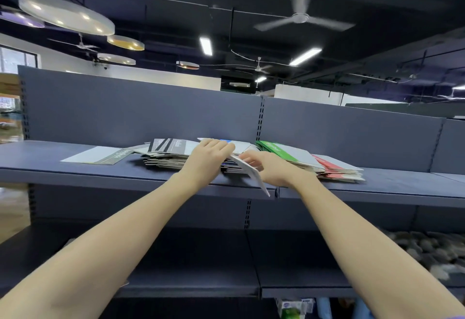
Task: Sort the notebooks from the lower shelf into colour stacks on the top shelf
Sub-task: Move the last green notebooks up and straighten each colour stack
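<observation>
Across the whole width of the head view runs a dark blue-grey shelving unit, and its top shelf carries the notebooks in a row of low piles against the back panel. Below it the lower shelf shows as a dark surface between the two forearms. On the top shelf, a grey-and-black stack sits left of centre, thick and a little fanned at its edges. To the right lies a green stack, its upper covers slanting down onto a red stack at the far right end. Between the grey and green piles a blue stack is mostly hidden behind the hands. Well to the left, a single grey notebook lies flat by itself, just beside the grey-and-black pile. The left hand rests over the middle piles with its fingers stretched forward and fairly straight, pressing on the covers. The right hand is close beside it, fingers curled round a white-faced notebook that tilts steeply, its lower corner hanging past the shelf's front edge. The two hands almost touch.
</observation>
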`<action>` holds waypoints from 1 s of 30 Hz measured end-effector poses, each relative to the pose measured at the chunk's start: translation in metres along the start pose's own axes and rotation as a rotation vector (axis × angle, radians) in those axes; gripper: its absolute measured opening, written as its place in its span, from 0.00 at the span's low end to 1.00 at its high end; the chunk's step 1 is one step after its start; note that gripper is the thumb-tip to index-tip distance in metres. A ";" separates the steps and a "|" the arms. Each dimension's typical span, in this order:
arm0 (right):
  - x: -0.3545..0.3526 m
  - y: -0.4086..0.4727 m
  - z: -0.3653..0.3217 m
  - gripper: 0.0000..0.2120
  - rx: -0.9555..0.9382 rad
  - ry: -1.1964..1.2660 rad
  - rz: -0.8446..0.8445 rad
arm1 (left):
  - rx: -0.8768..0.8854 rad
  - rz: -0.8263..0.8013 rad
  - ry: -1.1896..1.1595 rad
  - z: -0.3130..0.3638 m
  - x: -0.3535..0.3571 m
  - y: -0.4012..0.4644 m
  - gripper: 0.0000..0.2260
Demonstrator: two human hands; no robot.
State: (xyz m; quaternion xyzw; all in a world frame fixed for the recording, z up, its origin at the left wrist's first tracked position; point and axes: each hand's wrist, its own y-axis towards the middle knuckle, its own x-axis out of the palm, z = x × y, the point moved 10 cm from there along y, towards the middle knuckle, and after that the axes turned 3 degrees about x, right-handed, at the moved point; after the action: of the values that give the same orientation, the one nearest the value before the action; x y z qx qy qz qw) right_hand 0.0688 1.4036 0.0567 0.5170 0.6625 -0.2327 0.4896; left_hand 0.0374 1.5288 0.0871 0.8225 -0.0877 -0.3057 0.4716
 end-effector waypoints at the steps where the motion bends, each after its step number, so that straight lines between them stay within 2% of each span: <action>1: -0.001 -0.002 0.000 0.32 0.001 0.035 -0.006 | 0.007 -0.017 0.013 -0.001 -0.001 0.000 0.17; 5: -0.003 -0.012 -0.015 0.25 -0.050 0.252 -0.095 | -0.068 -0.055 0.025 -0.020 -0.006 0.002 0.23; 9: 0.005 -0.012 -0.027 0.32 -0.059 0.528 -0.205 | -0.094 -0.201 0.097 -0.034 -0.001 0.011 0.23; 11: 0.009 -0.007 -0.029 0.25 -0.027 0.628 -0.213 | -0.105 -0.276 0.105 -0.040 0.005 0.013 0.20; 13: 0.003 0.000 -0.026 0.13 0.021 0.620 -0.065 | -0.143 -0.276 0.066 -0.049 0.006 0.016 0.13; 15: -0.009 0.006 -0.016 0.11 0.066 0.616 0.142 | -0.180 -0.239 0.015 -0.057 0.003 0.018 0.06; 16: -0.015 0.008 -0.010 0.10 0.087 0.644 0.234 | -0.185 -0.214 -0.001 -0.060 0.001 0.017 0.06; 20: -0.036 0.007 0.008 0.12 0.147 0.790 0.530 | -0.255 -0.233 -0.019 -0.082 -0.001 0.001 0.19; 24: -0.042 0.009 0.019 0.09 0.213 0.882 0.692 | -0.346 -0.344 0.020 -0.113 0.006 -0.029 0.16; 27: -0.051 0.009 0.015 0.07 0.232 0.792 0.868 | -0.421 -0.397 0.039 -0.132 0.009 -0.051 0.12; 30: -0.053 0.013 -0.014 0.11 0.171 0.642 0.962 | -0.476 -0.460 0.062 -0.152 0.011 -0.070 0.12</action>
State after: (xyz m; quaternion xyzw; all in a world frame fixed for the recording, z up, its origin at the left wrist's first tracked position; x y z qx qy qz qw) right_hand 0.0741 1.3954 0.1118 0.8419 0.4474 0.1313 0.2715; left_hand 0.1244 1.6715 0.0804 0.6962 0.1885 -0.3911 0.5717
